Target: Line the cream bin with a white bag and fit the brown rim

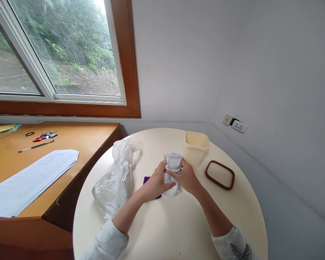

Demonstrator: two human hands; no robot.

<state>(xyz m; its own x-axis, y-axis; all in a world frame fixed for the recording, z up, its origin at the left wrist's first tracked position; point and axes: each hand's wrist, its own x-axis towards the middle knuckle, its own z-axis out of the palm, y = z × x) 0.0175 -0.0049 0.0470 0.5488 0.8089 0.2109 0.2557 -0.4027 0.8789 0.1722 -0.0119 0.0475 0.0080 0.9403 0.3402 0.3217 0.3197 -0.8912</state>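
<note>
Tabletop [176,231] open between forearms [213,213]; bag [119,180] blocks left of cloth [174,162], tub [195,154] right.

A crumpled white cloth [174,161] was between my left hand [157,183] and right hand [189,177]; on the round cream counter [178,225], a translucent plastic bag [119,175] lay left of it, a square cream plastic tub [196,155] behind and right, a brown rounded-rectangular ring [233,177] farther right.

Your hands: two, left hand [157,183] and right hand [189,177]
White cloth [174,162]: you have one bundle
Purple cloth [146,179]: one, partly hidden from you
Plastic bag [119,174]: one
Cream container [196,154]: one
Brown rectangular frame [216,183]: one
Tables: two before you, round table [178,224] and wooden table [83,135]
Pen [36,146]: one
Wall plates [239,126]: two
</note>
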